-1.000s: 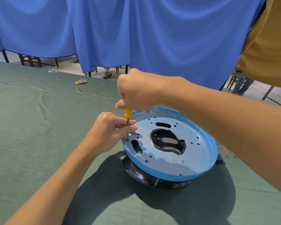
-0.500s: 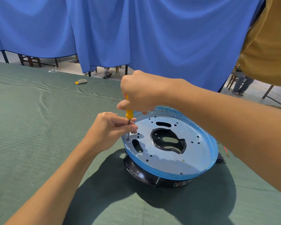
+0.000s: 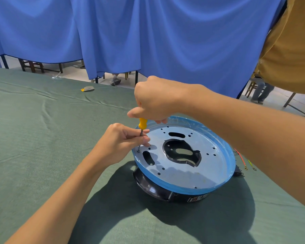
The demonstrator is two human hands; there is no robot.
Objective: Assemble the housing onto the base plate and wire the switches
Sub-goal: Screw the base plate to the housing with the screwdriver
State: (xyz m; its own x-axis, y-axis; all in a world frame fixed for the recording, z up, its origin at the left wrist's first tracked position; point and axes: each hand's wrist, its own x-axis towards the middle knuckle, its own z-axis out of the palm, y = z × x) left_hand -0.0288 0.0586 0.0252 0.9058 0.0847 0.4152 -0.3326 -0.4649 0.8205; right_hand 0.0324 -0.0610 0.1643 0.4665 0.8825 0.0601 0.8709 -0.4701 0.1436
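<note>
A round silver base plate [image 3: 180, 173] with a blue film rim lies on top of a black housing [image 3: 153, 187] on the green cloth. My right hand [image 3: 155, 101] grips the yellow handle of a screwdriver [image 3: 142, 122], held upright. Its tip stands in a hole at the plate's left edge. My left hand [image 3: 120, 143] pinches the metal shaft just above the plate. The screw itself is too small to make out.
Red and yellow wires [image 3: 243, 159] with ring terminals lie on the table [image 3: 33, 138] just right of the plate. A small yellow-grey object [image 3: 87, 89] sits at the far edge. Blue curtains hang behind. A person in a mustard shirt [image 3: 292, 50] stands at the right.
My right hand has shifted slightly on the screwdriver handle while the tip stays in the same hole. My left hand keeps its pinch on the shaft.
</note>
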